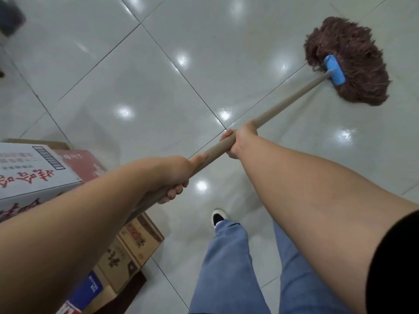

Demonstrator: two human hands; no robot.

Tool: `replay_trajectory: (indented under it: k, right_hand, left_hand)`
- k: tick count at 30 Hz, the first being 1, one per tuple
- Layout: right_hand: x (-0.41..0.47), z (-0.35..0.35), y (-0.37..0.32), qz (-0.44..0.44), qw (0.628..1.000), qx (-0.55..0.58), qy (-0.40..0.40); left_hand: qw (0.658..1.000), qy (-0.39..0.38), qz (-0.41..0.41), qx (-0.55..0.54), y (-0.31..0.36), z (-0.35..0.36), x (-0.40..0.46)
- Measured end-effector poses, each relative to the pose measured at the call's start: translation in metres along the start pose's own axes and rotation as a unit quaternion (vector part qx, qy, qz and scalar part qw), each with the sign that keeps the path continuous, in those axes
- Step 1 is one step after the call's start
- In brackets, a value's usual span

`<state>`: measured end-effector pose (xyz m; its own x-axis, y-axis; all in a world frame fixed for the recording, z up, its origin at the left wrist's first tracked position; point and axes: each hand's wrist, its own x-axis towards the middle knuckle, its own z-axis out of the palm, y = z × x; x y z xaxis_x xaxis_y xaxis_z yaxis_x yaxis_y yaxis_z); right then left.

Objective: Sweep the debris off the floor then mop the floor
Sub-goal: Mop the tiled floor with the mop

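Lighting: bright, even, from overhead; round white glare spots dot the glossy floor tiles [158,71]. Shadows: soft and faint, a pale one beside the mop head [347,60]. Sharpness: centre fairly crisp; dark object [10,17] at top left blurred; nearest boxes [34,168] slightly soft. Distortion: wide-angle bowing of tile joints, forearms stretched at lower edges.
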<state>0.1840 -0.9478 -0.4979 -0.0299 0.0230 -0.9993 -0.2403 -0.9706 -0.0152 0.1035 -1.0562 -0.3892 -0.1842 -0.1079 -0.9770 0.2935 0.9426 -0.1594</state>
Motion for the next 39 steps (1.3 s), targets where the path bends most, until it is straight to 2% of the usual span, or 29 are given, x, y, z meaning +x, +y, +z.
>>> replay_trajectory:
  k: [16,24,31,34,39]
  right_hand:
    - [0.003,-0.009,-0.419,-0.042,0.998,0.031,-0.028]
    - [0.015,0.004,-0.597,-0.032,0.997,0.076,-0.004]
    - [0.004,0.009,-0.758,-0.048,0.996,0.074,0.013]
    - [-0.004,0.001,-0.823,-0.054,0.994,0.089,0.02]
    - [-0.003,-0.022,-0.928,-0.063,0.995,0.075,0.015]
  left_hand:
    - [0.998,-0.041,0.04,-0.031,0.413,-0.036,-0.076]
    - [0.997,-0.038,0.069,-0.005,0.586,-0.074,-0.098]
    - [0.99,-0.09,0.11,0.01,0.747,-0.107,-0.131]
    - [0.984,-0.121,0.13,0.021,0.809,-0.109,-0.146]
    - [0.984,-0.124,0.129,0.021,0.914,-0.097,-0.169]
